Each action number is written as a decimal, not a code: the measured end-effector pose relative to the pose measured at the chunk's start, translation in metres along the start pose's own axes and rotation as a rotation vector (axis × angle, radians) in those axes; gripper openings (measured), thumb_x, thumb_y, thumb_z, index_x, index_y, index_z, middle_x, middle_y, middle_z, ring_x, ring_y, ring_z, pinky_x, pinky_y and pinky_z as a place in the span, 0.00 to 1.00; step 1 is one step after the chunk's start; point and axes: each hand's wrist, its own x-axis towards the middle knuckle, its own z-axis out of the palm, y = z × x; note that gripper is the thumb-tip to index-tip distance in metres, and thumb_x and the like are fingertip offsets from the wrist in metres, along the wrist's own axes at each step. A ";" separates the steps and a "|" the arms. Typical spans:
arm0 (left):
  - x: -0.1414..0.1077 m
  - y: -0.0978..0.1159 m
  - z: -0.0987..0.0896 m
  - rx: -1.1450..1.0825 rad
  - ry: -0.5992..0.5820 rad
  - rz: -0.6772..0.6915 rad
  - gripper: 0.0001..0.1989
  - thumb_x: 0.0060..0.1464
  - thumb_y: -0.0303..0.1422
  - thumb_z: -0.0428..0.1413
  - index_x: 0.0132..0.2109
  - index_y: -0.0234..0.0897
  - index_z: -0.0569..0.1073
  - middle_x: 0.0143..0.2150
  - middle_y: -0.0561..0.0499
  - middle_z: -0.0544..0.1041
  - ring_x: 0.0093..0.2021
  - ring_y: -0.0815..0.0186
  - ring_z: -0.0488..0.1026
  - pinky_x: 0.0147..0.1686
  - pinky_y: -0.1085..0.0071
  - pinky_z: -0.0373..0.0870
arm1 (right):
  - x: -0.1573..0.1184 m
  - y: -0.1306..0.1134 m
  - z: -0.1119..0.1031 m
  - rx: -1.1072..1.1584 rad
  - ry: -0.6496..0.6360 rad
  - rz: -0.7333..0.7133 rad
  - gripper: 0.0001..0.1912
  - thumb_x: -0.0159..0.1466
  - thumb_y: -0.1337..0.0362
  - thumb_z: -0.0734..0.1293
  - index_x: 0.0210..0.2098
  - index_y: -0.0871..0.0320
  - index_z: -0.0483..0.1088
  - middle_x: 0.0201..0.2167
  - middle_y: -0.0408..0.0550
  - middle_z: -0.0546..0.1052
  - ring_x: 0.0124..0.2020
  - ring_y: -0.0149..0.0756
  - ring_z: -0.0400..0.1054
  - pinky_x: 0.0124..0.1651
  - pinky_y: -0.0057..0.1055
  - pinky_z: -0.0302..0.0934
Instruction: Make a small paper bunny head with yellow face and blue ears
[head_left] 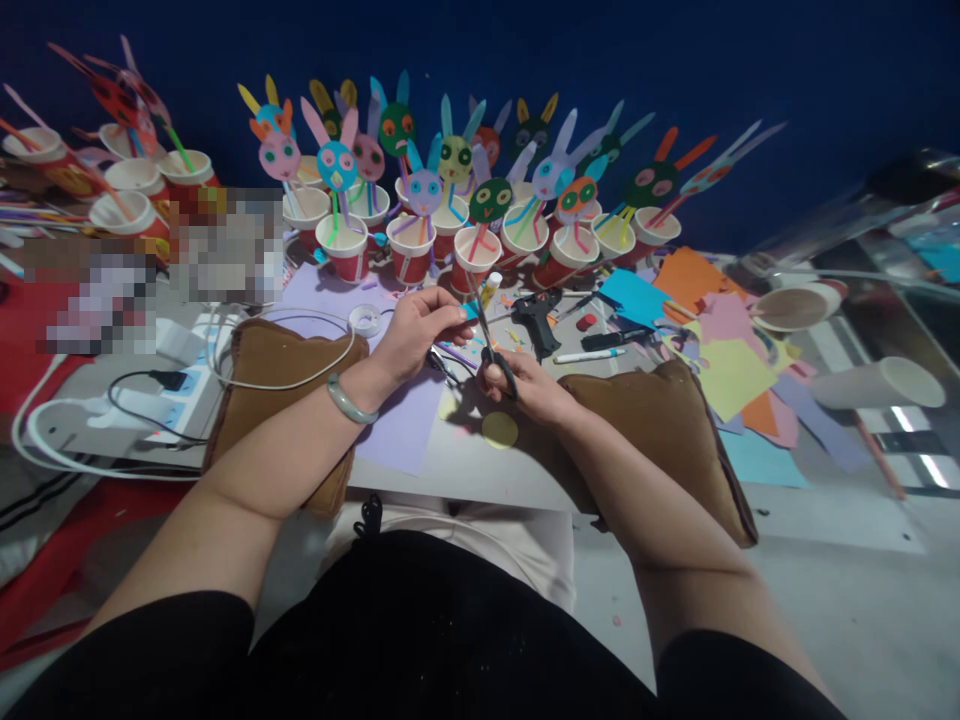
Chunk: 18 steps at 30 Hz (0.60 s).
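While the left hand pinches a small teal paper piece between thumb and forefinger, the right hand holds black-handled scissors with its fingers curled at the loops. The piece sits at the left fingertips, above the middle of the white table, right beside the blades; I cannot tell whether they touch it. Gripping something so small at the very fingertips probably leaves its edge free for the scissors, whose blades point toward the table's far edge, away from the body.

Two brown cushions, a left one and a right one, lie near the table's near edge beneath the forearms, perhaps as padding; whether either arm bears on them is unclear.

Along the far edge, paper cups stand in close rows with rabbit-faced figures in them, apparently so that the figures stay upright. A glue gun, a capped glue stick and a white marker lie just beyond the hands, likely for easy reach. Coloured paper sheets are heaped toward the right edge, well apart from the scissors. A yellow paper disc lies flat near the near edge, and a lavender sheet spreads beneath the left wrist.
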 end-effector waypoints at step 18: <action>0.001 0.001 0.000 0.008 0.018 -0.003 0.10 0.46 0.32 0.65 0.28 0.36 0.69 0.23 0.56 0.76 0.24 0.73 0.76 0.29 0.76 0.73 | 0.001 0.004 0.001 0.049 -0.031 0.033 0.32 0.56 0.33 0.70 0.22 0.56 0.62 0.19 0.39 0.64 0.23 0.28 0.54 0.28 0.29 0.48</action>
